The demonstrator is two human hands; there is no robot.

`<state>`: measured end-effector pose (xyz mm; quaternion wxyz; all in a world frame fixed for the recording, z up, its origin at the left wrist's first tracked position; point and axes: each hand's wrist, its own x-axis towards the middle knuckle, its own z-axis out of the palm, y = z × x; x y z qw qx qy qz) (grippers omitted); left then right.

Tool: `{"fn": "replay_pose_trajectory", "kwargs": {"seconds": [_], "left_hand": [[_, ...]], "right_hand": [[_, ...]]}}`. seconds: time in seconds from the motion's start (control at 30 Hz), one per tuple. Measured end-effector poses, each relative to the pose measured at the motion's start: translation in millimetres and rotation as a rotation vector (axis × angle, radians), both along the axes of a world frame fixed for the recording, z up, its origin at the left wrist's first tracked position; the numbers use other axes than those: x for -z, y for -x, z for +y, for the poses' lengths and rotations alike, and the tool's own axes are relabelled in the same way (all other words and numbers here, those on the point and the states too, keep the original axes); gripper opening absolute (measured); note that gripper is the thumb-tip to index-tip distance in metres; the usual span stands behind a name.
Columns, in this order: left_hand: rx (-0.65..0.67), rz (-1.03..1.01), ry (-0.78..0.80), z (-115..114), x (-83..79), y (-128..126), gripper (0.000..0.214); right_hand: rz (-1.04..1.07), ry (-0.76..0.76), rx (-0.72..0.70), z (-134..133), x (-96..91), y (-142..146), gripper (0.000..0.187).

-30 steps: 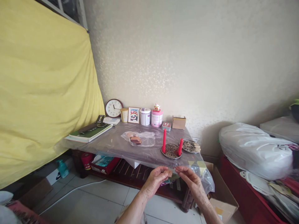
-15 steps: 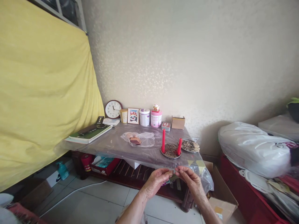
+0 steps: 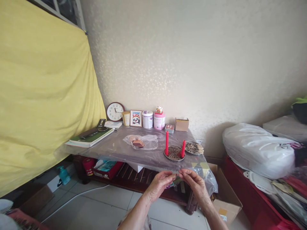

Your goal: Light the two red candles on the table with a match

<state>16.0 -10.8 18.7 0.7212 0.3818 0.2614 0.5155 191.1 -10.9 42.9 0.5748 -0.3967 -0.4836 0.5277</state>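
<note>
My left hand (image 3: pixel 159 186) is closed, thumb against fingers, around a small thin brown piece (image 3: pixel 176 174) that is mostly hidden by the fingertips. Facing it, my right hand (image 3: pixel 194 183) pinches thumb and fingers together, its tips nearly touching those of the left. What it holds, if anything, is too small to make out. Both hands are in front of the table's near edge. Beyond them, two red candles, a tall one (image 3: pixel 167 143) and a shorter one (image 3: pixel 183 149), stand on a patterned round plate (image 3: pixel 174 158). Brown flat pieces (image 3: pixel 138 143) lie stacked on a clear plastic bag (image 3: pixel 151 142).
A second plate (image 3: pixel 189 151) holds many matchsticks (image 3: pixel 198 148). A clock (image 3: pixel 115 111), tins (image 3: pixel 147 120), a framed panda picture (image 3: pixel 136 118) and a cardboard box (image 3: pixel 182 124) line the wall. A book (image 3: pixel 90 138) lies left. An open carton (image 3: pixel 226 204) stands right.
My hands have drawn slightly closer together at the fingertips, and the brown piece shows less than before. The whole view has shifted a little; the table items stay put.
</note>
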Motion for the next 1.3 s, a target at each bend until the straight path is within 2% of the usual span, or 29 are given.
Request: {"fn": "replay_pose_trajectory", "kwargs": {"seconds": [0.37, 0.73, 0.93, 1.13, 1.3], "left_hand": [[0.000, 0.033, -0.002, -1, 0.8, -1, 0.027], [0.031, -0.026, -0.022, -2, 1.5, -2, 0.024], [0.021, -0.042, -0.022, -2, 0.5, -3, 0.019], [0.008, -0.034, 0.021, -5, -4.5, -3, 0.018], [0.012, -0.024, -0.003, -5, -2.1, -5, 0.018]], "right_hand": [[-0.090, -0.075, -0.002, 0, 2.6, 2, 0.035], [-0.074, -0.077, -0.058, 2, 9.4, 3, 0.024], [-0.192, -0.157, 0.028, 5, 13.6, 3, 0.024], [-0.274, -0.167, 0.076, 7, 18.2, 2, 0.032], [-0.337, -0.203, 0.113, 10, 24.5, -1, 0.032]]}}
